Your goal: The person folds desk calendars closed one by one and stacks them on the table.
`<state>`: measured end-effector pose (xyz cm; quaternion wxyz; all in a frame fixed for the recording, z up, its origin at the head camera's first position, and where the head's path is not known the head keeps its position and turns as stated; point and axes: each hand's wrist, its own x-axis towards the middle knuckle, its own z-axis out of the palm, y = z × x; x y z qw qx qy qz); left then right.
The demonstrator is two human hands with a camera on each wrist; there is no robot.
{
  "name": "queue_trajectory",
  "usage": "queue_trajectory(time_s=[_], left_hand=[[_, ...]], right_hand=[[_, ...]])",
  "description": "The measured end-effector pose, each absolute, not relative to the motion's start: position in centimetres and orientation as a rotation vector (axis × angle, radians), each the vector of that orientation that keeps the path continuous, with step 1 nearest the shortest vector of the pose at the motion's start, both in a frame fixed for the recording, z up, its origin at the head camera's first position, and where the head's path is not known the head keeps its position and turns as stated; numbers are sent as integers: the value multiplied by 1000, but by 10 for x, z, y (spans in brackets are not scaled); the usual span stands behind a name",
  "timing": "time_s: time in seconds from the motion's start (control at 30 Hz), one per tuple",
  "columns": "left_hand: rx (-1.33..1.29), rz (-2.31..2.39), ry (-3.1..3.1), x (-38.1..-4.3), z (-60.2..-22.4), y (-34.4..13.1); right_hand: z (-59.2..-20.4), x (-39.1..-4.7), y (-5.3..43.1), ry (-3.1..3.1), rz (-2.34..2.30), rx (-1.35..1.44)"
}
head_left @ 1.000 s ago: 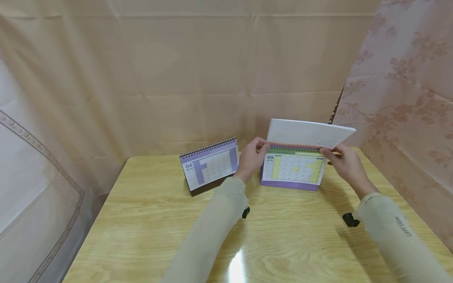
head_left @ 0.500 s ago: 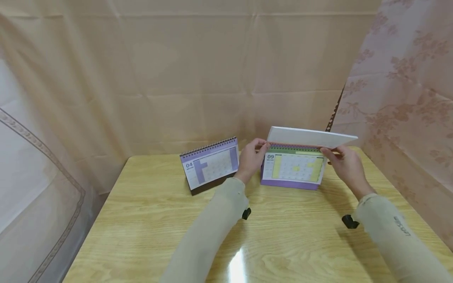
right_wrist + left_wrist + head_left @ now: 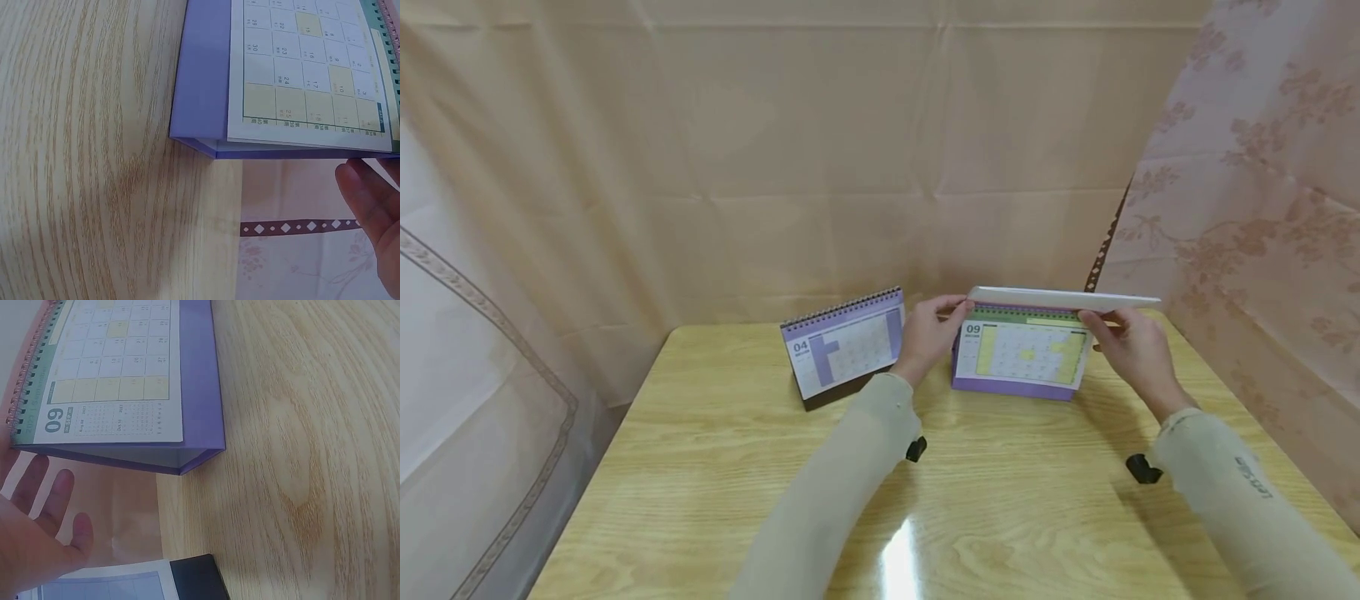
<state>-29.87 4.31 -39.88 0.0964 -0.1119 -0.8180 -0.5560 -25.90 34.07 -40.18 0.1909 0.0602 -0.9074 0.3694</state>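
A desk calendar (image 3: 1022, 354) with a purple stand faces me, showing page 09 with yellow-marked days under a green band. Its turned-up pages (image 3: 1063, 297) stick out over the top spiral, seen nearly edge-on. My left hand (image 3: 927, 337) pinches the top left corner by the spiral, and in the left wrist view several of its fingers (image 3: 57, 495) spread beside the stand's end. At the opposite end, my right hand (image 3: 1138, 358) holds the right edge of the pages between thumb and fingers. The fingertips behind the pages are hidden.
Left of my left hand stands a second desk calendar (image 3: 846, 346), open at 04, purple-marked on a dark base. Both are on a wood-grain table (image 3: 715, 483). A beige curtain (image 3: 812, 167) hangs behind, and a pink floral cloth (image 3: 1270, 208) lines the right side.
The turned-up pages have tipped down toward the back, from raised to nearly level. Both hands have stayed at the calendar's upper corners.
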Motion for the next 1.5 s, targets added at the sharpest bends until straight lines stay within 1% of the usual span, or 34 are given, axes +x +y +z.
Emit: queue_trajectory(time_s=[0.43,0.77,0.93,1.1,1.4,1.5], left_hand=[[-381,-1727,-2464,-291,-396,39],[-411,-1825,-2503,-288,-393,26],[-465,-1854,-2527,-288,-391,24],[-558,-1931,-2511,-290,-391,20],[-650,-1897,-2557,-288,-386,13],[-644,-1902,-2562,-287,-384,11]], right_hand=[[-401,-259,341,-2519,946,235],[-402,-256,349,-2476,1125,288],[-404,-256,353,-2453,1285,279],[-409,-258,360,-2496,1328,286],[-411,-259,364,-2473,1469,471],[-410,-258,363,-2448,1505,519]])
